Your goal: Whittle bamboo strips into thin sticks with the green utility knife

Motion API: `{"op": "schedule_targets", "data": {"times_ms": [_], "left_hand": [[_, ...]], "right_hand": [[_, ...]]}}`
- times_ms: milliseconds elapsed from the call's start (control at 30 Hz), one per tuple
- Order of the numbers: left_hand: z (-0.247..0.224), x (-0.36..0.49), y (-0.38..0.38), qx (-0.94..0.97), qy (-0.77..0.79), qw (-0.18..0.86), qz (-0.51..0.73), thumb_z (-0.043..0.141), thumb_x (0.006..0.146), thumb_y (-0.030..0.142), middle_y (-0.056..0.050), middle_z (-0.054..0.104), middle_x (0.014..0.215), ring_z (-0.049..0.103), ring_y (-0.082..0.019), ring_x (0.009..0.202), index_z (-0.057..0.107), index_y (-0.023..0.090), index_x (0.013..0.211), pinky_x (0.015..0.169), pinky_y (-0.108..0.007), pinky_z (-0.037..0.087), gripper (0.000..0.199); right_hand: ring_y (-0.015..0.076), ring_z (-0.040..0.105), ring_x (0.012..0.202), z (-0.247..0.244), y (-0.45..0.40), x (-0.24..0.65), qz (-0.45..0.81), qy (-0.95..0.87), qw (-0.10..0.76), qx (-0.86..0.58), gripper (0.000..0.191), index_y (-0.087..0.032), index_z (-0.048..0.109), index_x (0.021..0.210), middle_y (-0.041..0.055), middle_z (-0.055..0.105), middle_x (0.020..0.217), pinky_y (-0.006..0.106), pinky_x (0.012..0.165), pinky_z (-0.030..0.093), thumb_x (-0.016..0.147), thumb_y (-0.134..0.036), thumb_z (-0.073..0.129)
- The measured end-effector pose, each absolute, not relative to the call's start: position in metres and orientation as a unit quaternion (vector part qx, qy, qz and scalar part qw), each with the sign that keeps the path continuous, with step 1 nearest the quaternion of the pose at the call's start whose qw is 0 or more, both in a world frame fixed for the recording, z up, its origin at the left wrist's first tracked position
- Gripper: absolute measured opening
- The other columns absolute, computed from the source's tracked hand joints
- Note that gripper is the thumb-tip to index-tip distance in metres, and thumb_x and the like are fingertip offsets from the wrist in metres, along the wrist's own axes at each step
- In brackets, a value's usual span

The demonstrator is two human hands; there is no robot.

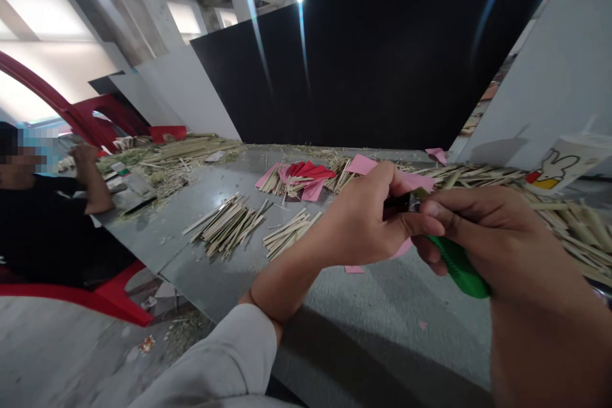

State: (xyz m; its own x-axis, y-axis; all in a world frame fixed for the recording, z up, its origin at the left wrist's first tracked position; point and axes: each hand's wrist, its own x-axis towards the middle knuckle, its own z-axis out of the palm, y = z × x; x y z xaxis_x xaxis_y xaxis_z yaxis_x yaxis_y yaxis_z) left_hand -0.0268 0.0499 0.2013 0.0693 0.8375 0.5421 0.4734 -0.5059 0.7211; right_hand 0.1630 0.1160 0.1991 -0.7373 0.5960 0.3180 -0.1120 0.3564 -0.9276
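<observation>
My right hand (497, 229) is closed around a tool with a green handle (461, 268); its working end is mostly hidden by fingers, with a small shiny bit showing. Touching it at the fingertips, my left hand (363, 220) is closed in a pinch. A dark piece and a short olive-coloured strip (421, 192) show between the two hands, too covered to name. Pink paper (362, 164) lies behind my hands, beside red folded paper (310, 171). Bundles of thin split stalks (229, 226) and more cut stalks (289, 234) lie left of my left forearm.
A grey table (382, 325) spreads below my hands. Stalks (578, 229) are heaped at right by a cup with a rabbit picture (567, 162). A black panel (344, 70) stands behind. At left a person (43, 217) sits on a red chair (109, 296) near plant scraps.
</observation>
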Motion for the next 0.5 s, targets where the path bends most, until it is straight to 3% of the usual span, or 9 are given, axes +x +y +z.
{"op": "schedule_targets", "data": {"times_ms": [233, 367, 500], "left_hand": [[0.202, -0.030, 0.056, 0.703, 0.462, 0.185, 0.508, 0.080, 0.088, 0.071, 0.004, 0.062, 0.079, 0.055, -0.012, 0.072, 0.048, 0.024, 0.091, 0.064, -0.031, 0.040, 0.057], [0.200, -0.031, 0.063, 0.690, 0.463, 0.228, 0.508, 0.076, 0.091, 0.071, 0.004, 0.064, 0.080, 0.059, -0.012, 0.074, 0.053, 0.023, 0.097, 0.068, -0.029, 0.044, 0.054], [0.199, -0.031, 0.063, 0.687, 0.462, 0.243, 0.506, 0.083, 0.086, 0.069, 0.005, 0.060, 0.079, 0.055, -0.011, 0.072, 0.051, 0.023, 0.094, 0.064, -0.028, 0.040, 0.057]], "right_hand": [[0.0112, 0.051, 0.046, 0.196, 0.105, 0.153, 0.465, -0.757, 0.397, -0.232, 0.052, -0.019, 0.060, 0.062, 0.0015, 0.059, 0.055, 0.024, 0.047, 0.038, 0.104, -0.047, 0.069], [0.0119, 0.053, 0.049, 0.196, 0.101, 0.147, 0.418, -0.745, 0.454, -0.251, 0.044, -0.019, 0.067, 0.066, 0.0015, 0.059, 0.057, 0.025, 0.050, 0.040, 0.105, -0.040, 0.066], [0.0120, 0.054, 0.049, 0.199, 0.104, 0.150, 0.441, -0.752, 0.422, -0.248, 0.046, -0.018, 0.065, 0.063, 0.0017, 0.059, 0.057, 0.025, 0.051, 0.042, 0.101, -0.044, 0.072]]}}
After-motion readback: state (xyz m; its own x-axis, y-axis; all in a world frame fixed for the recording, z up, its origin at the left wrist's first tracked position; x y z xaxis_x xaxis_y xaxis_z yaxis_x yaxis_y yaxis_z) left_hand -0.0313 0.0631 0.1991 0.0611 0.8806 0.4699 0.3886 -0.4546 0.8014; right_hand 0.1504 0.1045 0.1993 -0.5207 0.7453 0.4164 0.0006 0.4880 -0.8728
